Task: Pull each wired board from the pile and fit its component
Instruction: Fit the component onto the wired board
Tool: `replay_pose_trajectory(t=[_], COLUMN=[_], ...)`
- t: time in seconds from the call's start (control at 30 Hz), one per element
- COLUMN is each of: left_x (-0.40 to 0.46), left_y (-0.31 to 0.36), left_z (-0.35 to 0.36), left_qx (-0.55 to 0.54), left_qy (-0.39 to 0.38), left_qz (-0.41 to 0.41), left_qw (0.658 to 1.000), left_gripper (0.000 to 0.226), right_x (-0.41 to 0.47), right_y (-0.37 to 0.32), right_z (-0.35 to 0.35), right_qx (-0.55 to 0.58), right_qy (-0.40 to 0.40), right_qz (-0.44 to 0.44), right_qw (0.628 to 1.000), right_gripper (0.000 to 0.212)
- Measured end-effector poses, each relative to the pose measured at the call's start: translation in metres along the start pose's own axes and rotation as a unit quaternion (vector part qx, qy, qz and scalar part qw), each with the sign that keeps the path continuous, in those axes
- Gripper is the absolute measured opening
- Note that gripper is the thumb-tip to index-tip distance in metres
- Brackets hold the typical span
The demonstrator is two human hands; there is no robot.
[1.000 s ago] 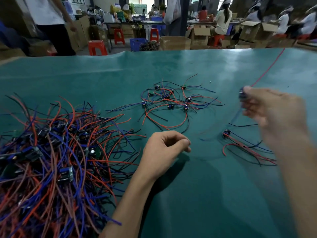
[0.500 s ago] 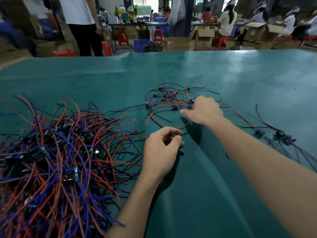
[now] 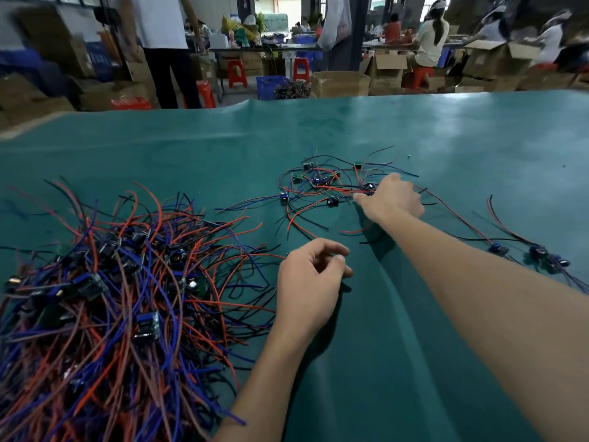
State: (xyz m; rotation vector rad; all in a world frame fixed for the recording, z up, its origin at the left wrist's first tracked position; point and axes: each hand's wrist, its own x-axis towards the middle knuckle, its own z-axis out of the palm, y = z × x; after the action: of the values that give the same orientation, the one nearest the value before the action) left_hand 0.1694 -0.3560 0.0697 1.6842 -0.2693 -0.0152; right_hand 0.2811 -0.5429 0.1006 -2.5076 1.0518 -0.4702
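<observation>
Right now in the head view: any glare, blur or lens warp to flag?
Head view: a pale sheen on the green mat at far right; its far edge bows from wide-angle warp; background people and boxes are soft; the big wire pile smears toward the left edge; both hands, left hand and right hand, are fairly sharp and cast dark shadows on the mat.

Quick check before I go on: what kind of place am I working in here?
Most likely a small electronics assembly workshop: a heap of wired boards on a green work mat, open cardboard boxes and red plastic stools behind it, and seated workers at other tables.
</observation>
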Motion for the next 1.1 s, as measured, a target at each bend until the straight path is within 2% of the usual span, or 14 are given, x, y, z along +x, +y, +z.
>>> replay_pose_trajectory(t=[0.17,0.23,0.3,0.37,0.43,0.57,0.63,0.73,0.83,0.97,1.03,1.1], left_x=[0.002,0.003,0.002,0.003,0.003,0.003,0.001,-0.001,0.0,0.001,0.001,0.0], left_y=[-0.001,-0.002,-0.002,-0.001,-0.002,0.004,0.006,0.004,0.0,-0.001,-0.001,0.0], left_z=[0.0,0.0,-0.001,-0.001,-0.001,-0.001,0.0,-0.001,-0.001,0.0,0.001,0.001], left_qx=[0.0,-0.003,-0.013,-0.026,-0.049,-0.091,-0.11,-0.088,-0.091,-0.089,-0.085,-0.06], left_qy=[-0.003,-0.002,0.001,0.01,0.025,0.031,-0.004,-0.058,-0.052,-0.045,-0.036,-0.042], left_qz=[-0.002,-0.001,0.0,-0.002,-0.01,-0.008,0.004,0.039,0.045,0.037,0.034,0.034], left_qw=[1.0,1.0,1.0,1.0,0.998,0.995,0.994,0.994,0.994,0.994,0.995,0.997], left_gripper=[0.017,0.016,0.015,0.015,0.016,0.012,0.013,0.012,0.016,0.013,0.019,0.019], right_x=[0.006,0.005,0.002,-0.004,-0.019,-0.073,-0.1,-0.119,-0.119,-0.117,-0.114,-0.113], right_y=[0.0,0.004,0.009,0.018,0.03,0.046,0.049,0.053,0.057,0.061,0.061,0.061], right_z=[0.002,-0.005,-0.021,-0.046,-0.069,-0.085,-0.078,-0.066,-0.063,-0.061,-0.061,-0.061], right_qx=[0.004,0.044,0.136,0.319,0.453,0.503,0.536,0.549,0.56,0.553,0.568,0.568], right_qy=[-0.012,-0.023,-0.053,-0.115,-0.212,-0.39,-0.43,-0.414,-0.4,-0.399,-0.382,-0.351], right_qz=[-0.001,-0.007,0.006,0.045,0.093,0.065,0.04,0.007,-0.015,-0.042,-0.053,-0.058], right_qw=[1.0,0.999,0.989,0.94,0.861,0.768,0.725,0.726,0.726,0.73,0.727,0.742], right_gripper=[0.047,0.04,0.027,0.023,0.025,0.006,0.014,0.025,0.029,0.029,0.024,0.02])
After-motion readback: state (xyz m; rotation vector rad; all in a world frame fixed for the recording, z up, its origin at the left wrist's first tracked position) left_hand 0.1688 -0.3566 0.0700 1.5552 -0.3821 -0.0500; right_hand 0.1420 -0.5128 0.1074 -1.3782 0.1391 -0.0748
